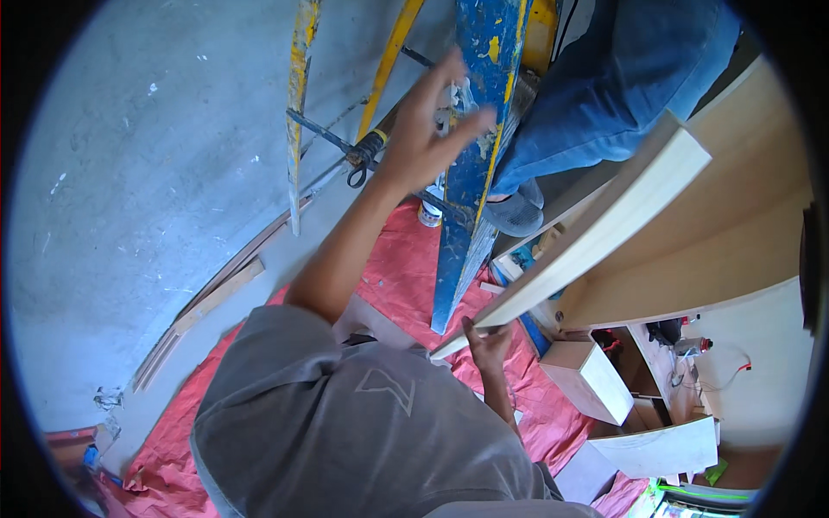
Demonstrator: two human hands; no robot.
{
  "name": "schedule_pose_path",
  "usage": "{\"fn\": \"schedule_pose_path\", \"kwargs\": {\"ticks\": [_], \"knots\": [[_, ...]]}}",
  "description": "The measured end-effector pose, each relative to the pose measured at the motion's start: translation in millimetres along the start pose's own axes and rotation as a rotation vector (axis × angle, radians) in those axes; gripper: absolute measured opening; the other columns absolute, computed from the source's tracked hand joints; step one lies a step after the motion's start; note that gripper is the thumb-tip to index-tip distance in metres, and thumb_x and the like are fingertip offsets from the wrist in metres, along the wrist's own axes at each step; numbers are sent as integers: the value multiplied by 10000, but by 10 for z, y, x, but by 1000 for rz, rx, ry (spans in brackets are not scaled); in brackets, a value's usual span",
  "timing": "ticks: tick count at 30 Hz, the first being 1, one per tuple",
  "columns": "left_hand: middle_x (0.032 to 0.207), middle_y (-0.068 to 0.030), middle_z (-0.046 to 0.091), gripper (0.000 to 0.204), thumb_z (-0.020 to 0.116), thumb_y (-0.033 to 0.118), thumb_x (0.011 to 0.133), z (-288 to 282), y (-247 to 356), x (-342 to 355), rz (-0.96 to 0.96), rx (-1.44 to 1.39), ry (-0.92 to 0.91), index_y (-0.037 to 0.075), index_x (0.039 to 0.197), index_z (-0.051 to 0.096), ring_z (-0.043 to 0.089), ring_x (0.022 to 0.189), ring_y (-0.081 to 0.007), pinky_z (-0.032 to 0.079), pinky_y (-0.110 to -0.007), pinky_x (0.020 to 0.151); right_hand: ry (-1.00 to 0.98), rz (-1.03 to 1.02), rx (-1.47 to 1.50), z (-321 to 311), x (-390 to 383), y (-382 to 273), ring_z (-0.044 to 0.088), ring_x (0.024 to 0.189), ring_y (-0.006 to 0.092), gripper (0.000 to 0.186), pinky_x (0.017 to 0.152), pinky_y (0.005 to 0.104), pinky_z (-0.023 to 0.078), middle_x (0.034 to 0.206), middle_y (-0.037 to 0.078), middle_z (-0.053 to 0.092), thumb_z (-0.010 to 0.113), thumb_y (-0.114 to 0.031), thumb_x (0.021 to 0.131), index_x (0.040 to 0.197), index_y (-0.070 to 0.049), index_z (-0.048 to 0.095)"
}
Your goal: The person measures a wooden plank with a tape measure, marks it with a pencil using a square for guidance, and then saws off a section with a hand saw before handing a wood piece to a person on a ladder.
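My left hand point(428, 129) is raised at the upper middle with its fingers apart, somewhat blurred, and nothing in it. Behind it stands a paint-worn blue and yellow stepladder point(471, 164); I cannot tell whether the fingers touch its rail. Low in front of my body, my right hand point(490, 345) is closed around the lower part of a long pale wooden board point(596, 233). The board slants up to the right, its square-cut far end point(686, 155) in the air before another person's jeans point(596, 104).
The other person's dark slipper point(518, 211) is beside the ladder. Red sheeting point(393, 250) covers the floor. Wood strips point(216, 302) lie along the grey wall point(147, 173). To the right are a wooden cabinet point(691, 285), a box point(591, 375) and a small can point(429, 216) near the ladder.
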State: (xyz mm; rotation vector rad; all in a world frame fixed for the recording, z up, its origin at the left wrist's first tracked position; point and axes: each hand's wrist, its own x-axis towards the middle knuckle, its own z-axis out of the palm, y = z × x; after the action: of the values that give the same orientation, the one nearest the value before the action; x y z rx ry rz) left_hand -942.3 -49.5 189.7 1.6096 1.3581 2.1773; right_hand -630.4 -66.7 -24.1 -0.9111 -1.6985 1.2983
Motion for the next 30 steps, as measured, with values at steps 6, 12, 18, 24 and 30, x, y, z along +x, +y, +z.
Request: {"fn": "schedule_pose_path", "kwargs": {"ticks": [6, 12, 18, 24, 30], "knots": [[1420, -150, 433, 873, 791, 318, 777, 87, 178, -1356, -395, -423, -428, 26, 1440, 303, 389, 1338, -235, 333, -386, 1081, -331, -68, -232, 453, 90, 297, 658, 913, 273, 648, 779, 364, 525, 1002, 185, 652, 812, -183, 724, 1226, 49, 473], [1127, -88, 613, 462, 581, 334, 953, 4, -61, -1891, -638, -374, -202, -12, 1257, 533, 562, 1071, -154, 449, -327, 921, -450, 46, -465, 737, 88, 316, 641, 978, 381, 754, 818, 428, 521, 1043, 264, 628, 804, -275, 718, 1271, 64, 420], [901, -60, 669, 429, 477, 373, 1000, -468, 86, -795, -500, -411, 218, -27, 1113, 585, 629, 852, -122, 500, -279, 778, -558, -9, -262, 845, 206, 365, 648, 1006, 284, 592, 832, 371, 511, 1096, 183, 646, 760, -202, 801, 1273, 24, 485], [1005, -165, 669, 520, 625, 375, 905, -959, -770, -34, -423, 245, 83, -57, 1183, 548, 641, 945, -249, 475, -342, 828, -574, 242, 229, 1710, 579, 669, 635, 785, 136, 329, 696, 311, 522, 858, 56, 678, 661, -277, 909, 1094, -10, 610], [1282, -280, 508, 619, 649, 243, 894, -1018, -873, -1202, -295, 393, 245, -76, 1358, 393, 495, 1214, -395, 393, -413, 1028, -540, 250, 140, 2095, 1007, 497, 621, 798, 122, 281, 683, 299, 523, 911, 50, 659, 583, -289, 959, 1037, -20, 613]]}}
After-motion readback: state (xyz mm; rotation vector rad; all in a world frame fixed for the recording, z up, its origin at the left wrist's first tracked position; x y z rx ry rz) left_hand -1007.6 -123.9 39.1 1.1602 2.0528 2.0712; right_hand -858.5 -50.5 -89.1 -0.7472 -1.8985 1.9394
